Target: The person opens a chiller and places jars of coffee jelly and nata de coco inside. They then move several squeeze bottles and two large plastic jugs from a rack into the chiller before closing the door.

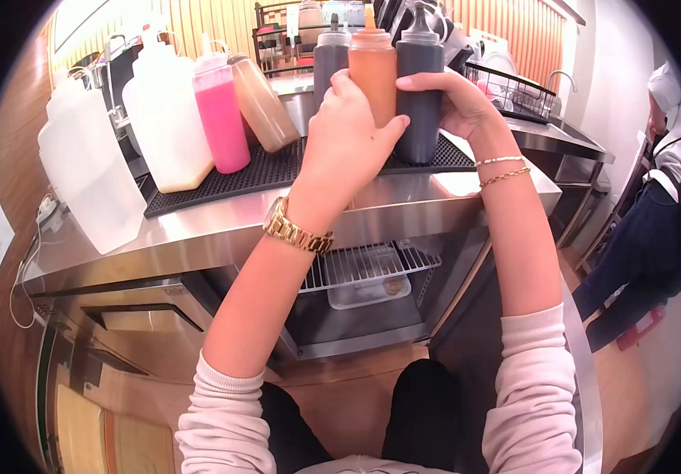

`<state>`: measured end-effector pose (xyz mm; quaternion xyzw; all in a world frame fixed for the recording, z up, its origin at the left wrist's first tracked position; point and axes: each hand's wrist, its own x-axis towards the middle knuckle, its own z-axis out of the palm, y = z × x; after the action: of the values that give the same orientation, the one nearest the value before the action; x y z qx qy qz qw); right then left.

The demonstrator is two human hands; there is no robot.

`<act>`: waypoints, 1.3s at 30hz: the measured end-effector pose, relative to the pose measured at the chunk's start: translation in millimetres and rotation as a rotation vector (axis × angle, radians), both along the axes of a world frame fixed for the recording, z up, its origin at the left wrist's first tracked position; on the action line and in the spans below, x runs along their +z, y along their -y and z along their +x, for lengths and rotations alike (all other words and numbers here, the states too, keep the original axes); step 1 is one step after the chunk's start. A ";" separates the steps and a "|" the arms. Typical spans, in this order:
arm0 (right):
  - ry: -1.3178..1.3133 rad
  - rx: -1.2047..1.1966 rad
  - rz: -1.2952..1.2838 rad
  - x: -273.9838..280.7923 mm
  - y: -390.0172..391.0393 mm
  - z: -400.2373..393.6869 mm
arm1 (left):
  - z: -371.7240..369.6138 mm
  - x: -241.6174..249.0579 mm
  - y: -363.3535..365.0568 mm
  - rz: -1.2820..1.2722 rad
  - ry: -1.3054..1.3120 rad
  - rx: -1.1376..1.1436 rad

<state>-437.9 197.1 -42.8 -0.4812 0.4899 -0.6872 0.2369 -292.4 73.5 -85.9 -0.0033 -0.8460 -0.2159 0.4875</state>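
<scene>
Squeeze bottles stand upright in a tight row of three on the black ribbed mat (277,170), their long axes vertical and their nozzles pointing up: a dark grey bottle (329,63) on the left, an orange bottle (373,71) in the middle, and a second dark bottle (419,95) on the right. Relative to the orange bottle, the left hand (348,134) sits directly in front, its fingers curled around the lower body of the orange bottle and brushing the grey one beside it. The right hand (455,103) comes in from the right of the orange bottle, fingers wrapped across the front of the second dark bottle, thumb hidden behind. Both hands are closed in a grasp, neither nearer than the other. Left of the orange bottle along the mat stand a pink bottle (220,114), a tan bottle (263,103) and a white jug (165,118).
</scene>
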 end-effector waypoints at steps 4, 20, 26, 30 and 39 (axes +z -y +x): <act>-0.035 -0.016 -0.098 0.5 -6.5 22.7 | 0.0 0.2 2.6 -0.015 -0.032 0.006; -0.001 -0.194 -0.312 -20.1 -26.3 81.4 | 25.8 -8.4 -7.1 0.076 -0.258 -0.206; -0.178 -0.571 -0.532 -120.5 -101.6 153.8 | 89.2 -58.9 -48.6 0.077 -0.040 -0.664; 0.111 -0.359 -0.680 -311.6 -103.5 100.2 | 110.2 -169.9 -42.2 0.283 0.247 -0.811; -0.081 -0.685 -0.077 -326.9 36.8 72.4 | 3.3 -268.9 51.3 0.392 0.066 -0.268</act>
<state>-365.5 160.4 -369.7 -0.3240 0.6057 -0.7253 -0.0456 -289.1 22.2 -354.8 -0.0138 -0.7955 -0.4387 0.4178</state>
